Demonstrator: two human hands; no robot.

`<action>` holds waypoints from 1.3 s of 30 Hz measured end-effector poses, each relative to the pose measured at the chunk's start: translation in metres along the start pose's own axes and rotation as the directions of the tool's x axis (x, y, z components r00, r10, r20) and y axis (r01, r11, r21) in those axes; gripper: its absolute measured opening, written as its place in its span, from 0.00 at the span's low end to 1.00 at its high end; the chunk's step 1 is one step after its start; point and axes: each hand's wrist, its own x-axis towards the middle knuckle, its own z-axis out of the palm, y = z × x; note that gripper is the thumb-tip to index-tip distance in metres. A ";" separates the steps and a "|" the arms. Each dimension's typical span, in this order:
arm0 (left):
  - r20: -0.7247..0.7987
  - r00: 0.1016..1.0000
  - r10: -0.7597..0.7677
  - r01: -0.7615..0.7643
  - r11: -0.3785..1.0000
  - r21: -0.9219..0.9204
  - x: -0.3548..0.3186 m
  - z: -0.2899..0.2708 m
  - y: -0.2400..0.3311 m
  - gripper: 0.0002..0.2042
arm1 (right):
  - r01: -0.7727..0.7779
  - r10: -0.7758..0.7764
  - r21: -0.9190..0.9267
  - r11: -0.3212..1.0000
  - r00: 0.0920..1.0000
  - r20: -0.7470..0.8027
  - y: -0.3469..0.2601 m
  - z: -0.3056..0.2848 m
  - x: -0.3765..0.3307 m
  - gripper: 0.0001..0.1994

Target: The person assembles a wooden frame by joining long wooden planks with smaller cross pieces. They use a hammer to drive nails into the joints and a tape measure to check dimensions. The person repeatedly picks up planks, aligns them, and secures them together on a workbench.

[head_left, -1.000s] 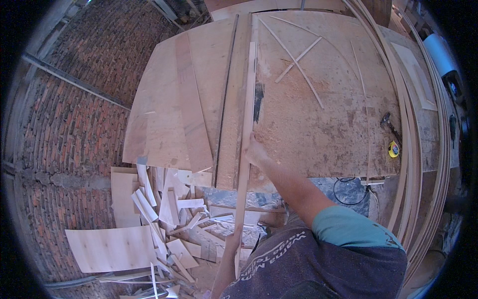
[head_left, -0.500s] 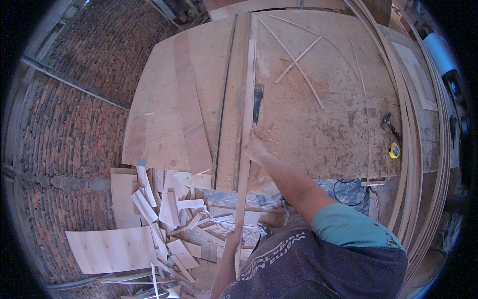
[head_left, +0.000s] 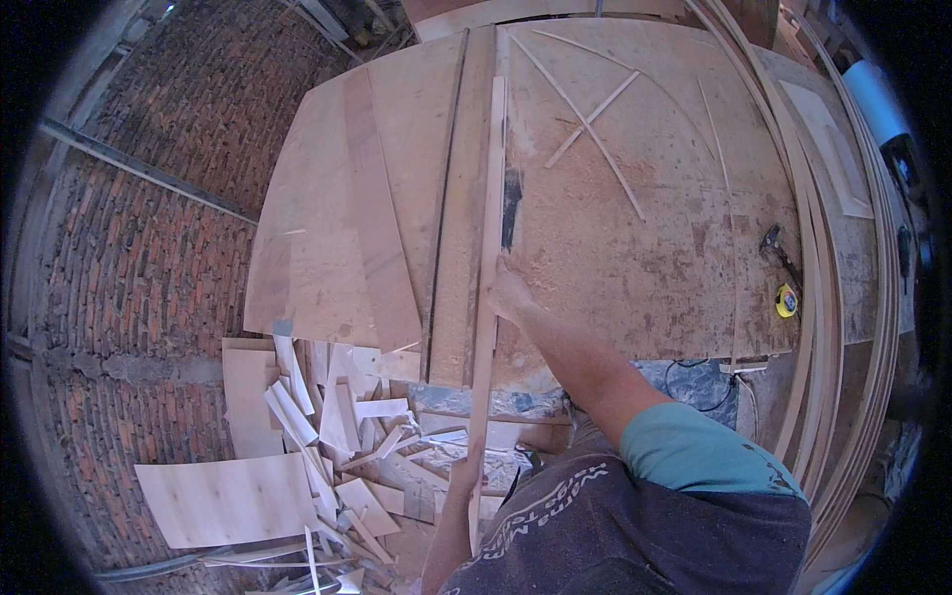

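Note:
A long, pale wooden strip [head_left: 484, 372] runs from the far part of the plywood worktop [head_left: 635, 278] past its near edge toward my body. My left hand [head_left: 464, 476] is closed on the strip's near part, below the table edge. Farther up, my right hand [head_left: 509, 288] grips the strip over the worktop, with its fingers partly hidden. Along the strip's left side lies a straight wooden guide board [head_left: 461, 238] with a dark edge. Just right of the strip, beyond my right hand, is a dark narrow slot [head_left: 512, 203] with sawdust around it.
Thin offcut strips [head_left: 592, 127] cross on the worktop's far right. A hammer [head_left: 778, 253] and a yellow tape measure [head_left: 785, 300] lie near the right edge, beside long bent strips [head_left: 818, 268]. Scrap wood [head_left: 342, 426] is piled at lower left, before a brick wall [head_left: 129, 278].
Almost nothing differs. Both hands keep their hold on the strip, and the whole view has shifted very slightly.

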 end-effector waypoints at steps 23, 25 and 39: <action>-0.058 0.998 -0.022 0.018 0.997 -0.069 -0.004 0.002 -0.007 0.46 | -0.081 0.056 0.225 0.971 0.992 0.117 -0.069 -0.087 -0.059 0.45; -0.063 0.998 -0.024 0.021 0.998 -0.055 -0.004 0.002 -0.003 0.46 | -0.071 0.051 0.242 0.968 0.995 0.085 -0.064 -0.083 -0.056 0.45; -0.051 0.999 0.017 -0.019 0.999 -0.039 -0.008 0.001 0.011 0.45 | -0.018 0.020 0.220 0.975 1.000 -0.005 -0.062 -0.069 -0.038 0.45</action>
